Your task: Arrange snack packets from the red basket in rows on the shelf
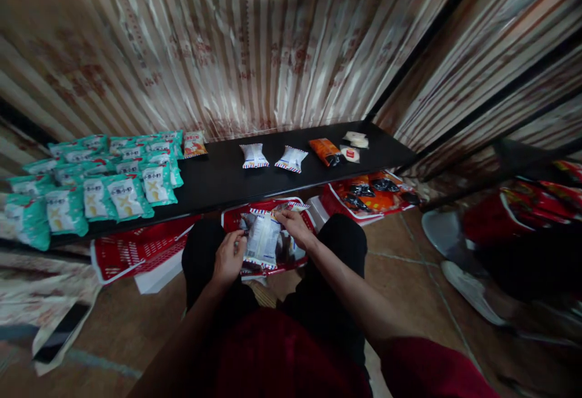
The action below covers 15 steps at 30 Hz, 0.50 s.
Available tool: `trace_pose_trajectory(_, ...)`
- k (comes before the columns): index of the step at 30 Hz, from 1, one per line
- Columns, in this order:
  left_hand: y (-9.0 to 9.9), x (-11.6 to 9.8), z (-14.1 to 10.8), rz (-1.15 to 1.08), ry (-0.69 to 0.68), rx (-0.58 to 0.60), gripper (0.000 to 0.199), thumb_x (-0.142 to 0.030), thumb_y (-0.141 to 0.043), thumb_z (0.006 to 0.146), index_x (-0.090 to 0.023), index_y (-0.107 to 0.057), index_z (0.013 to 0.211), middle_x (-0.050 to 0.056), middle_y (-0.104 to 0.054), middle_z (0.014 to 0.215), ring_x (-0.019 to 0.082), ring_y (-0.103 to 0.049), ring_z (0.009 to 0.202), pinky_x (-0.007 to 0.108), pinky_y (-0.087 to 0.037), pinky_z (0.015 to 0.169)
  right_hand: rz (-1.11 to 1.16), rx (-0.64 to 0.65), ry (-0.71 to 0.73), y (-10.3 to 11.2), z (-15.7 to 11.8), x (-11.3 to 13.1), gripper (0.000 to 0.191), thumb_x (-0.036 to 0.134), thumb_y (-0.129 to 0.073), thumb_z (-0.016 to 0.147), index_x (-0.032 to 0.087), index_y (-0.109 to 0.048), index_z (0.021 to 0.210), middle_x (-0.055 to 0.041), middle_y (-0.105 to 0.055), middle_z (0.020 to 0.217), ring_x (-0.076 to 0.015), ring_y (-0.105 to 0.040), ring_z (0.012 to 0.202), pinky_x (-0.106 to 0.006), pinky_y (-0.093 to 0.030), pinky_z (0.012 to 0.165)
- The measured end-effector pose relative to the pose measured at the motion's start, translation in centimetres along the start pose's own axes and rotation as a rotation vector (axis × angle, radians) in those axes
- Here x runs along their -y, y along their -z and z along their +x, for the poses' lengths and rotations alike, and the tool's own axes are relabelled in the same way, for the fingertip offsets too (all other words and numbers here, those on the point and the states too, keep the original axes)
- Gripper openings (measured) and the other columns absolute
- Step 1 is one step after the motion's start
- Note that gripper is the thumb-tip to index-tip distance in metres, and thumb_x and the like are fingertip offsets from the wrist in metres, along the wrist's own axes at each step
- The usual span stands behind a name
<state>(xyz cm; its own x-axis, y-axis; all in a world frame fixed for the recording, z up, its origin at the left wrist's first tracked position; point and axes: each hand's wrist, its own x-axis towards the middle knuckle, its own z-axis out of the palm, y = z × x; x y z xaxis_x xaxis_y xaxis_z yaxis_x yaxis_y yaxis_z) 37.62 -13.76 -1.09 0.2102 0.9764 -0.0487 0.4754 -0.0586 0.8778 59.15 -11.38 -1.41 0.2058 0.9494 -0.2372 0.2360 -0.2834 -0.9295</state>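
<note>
Between my knees, a white snack bag (264,239) with a red-and-blue striped edge is held over a red basket (228,219). My right hand (294,228) pinches its upper right corner. At the bag's left edge are the curled fingers of my left hand (230,256), with the exact grip partly hidden. More packets lie in the basket beneath, mostly covered by the bag and hands. On the black shelf (218,173) in front lie two similar white bags, a left one (254,156) and a right one (291,159).
Several teal snack bags (130,195) fill the shelf's left end beside an orange-white packet (194,144). An orange packet (325,151) and small white packets (350,153) lie at right. Red baskets (136,246) stand below. A phone (62,332) lies at lower left; another person's shoe (470,292) is at right.
</note>
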Motion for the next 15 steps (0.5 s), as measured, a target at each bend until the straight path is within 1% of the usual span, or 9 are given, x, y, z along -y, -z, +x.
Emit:
trace_pose_trajectory(2,-0.5,0.2,-0.5,-0.142,0.075,0.049,0.034,-0.035,-0.047,0.083,-0.018,-0.057,0.112,0.009,-0.062,0.111,0.020,-0.059,0.099,0.029,-0.049,0.082,0.089,0.035,-0.016,-0.6,0.0,0.4,0.039,0.056,-0.056,0.069,0.018,-0.053,0.059,0.0036,-0.049,0.053,-0.0096,-0.040,0.050,-0.023,-0.030,0.049)
trace_pose_trajectory(3,-0.9,0.3,-0.8,-0.227,0.104,0.072,0.035,-0.036,-0.049,0.083,-0.019,-0.056,0.112,0.008,-0.064,0.108,0.020,-0.060,0.097,0.028,-0.049,0.080,0.122,0.051,-0.028,-0.8,0.0,0.6,0.040,0.056,-0.057,0.068,0.018,-0.053,0.059,0.0039,-0.048,0.053,-0.0094,-0.039,0.050,-0.023,-0.029,0.049)
trace_pose_trajectory(6,-2.5,0.4,-1.5,-0.424,0.149,0.133,0.038,-0.048,-0.050,0.082,-0.018,-0.059,0.104,0.007,-0.067,0.092,0.019,-0.063,0.084,0.028,-0.050,0.072,0.147,0.060,-0.060,-1.1,-0.2,1.0,0.042,0.059,-0.061,0.065,0.018,-0.053,0.060,0.0044,-0.047,0.052,-0.0092,-0.037,0.048,-0.023,-0.027,0.048)
trace_pose_trajectory(8,-3.4,0.4,-1.8,-0.514,0.179,0.110,0.042,-0.053,-0.053,0.078,-0.017,-0.059,0.099,0.006,-0.066,0.087,0.018,-0.063,0.079,0.027,-0.050,0.069,0.150,0.056,-0.066,-0.8,-0.6,1.2,0.045,0.062,-0.061,0.064,0.017,-0.054,0.061,0.0041,-0.049,0.052,-0.0094,-0.039,0.049,-0.023,-0.029,0.048)
trace_pose_trajectory(10,-4.0,0.3,-2.0,-0.552,0.194,0.091,0.043,-0.055,-0.056,0.075,-0.017,-0.059,0.096,0.005,-0.066,0.085,0.018,-0.062,0.079,0.026,-0.050,0.069,0.175,0.074,-0.056,-0.4,-1.2,1.5,0.046,0.063,-0.060,0.066,0.017,-0.057,0.067,0.0026,-0.054,0.058,-0.0105,-0.044,0.053,-0.023,-0.033,0.050)
trace_pose_trajectory(13,-4.0,0.3,-2.0,-0.531,0.221,0.045,0.040,-0.052,-0.058,0.075,-0.018,-0.060,0.095,0.004,-0.066,0.086,0.017,-0.062,0.079,0.027,-0.050,0.071,0.254,0.112,-0.056,0.2,-2.5,1.9,0.044,0.061,-0.061,0.069,0.019,-0.061,0.083,-0.0001,-0.061,0.074,-0.0128,-0.053,0.066,-0.023,-0.040,0.058)
trace_pose_trajectory(15,-3.6,0.3,-1.9,-0.512,0.242,0.002,0.038,-0.050,-0.059,0.075,-0.019,-0.060,0.096,0.004,-0.066,0.087,0.017,-0.062,0.080,0.026,-0.050,0.072,0.291,0.154,-0.075,0.1,-3.4,1.9,0.043,0.060,-0.063,0.069,0.020,-0.061,0.086,-0.0013,-0.062,0.079,-0.0136,-0.055,0.071,-0.024,-0.043,0.063)
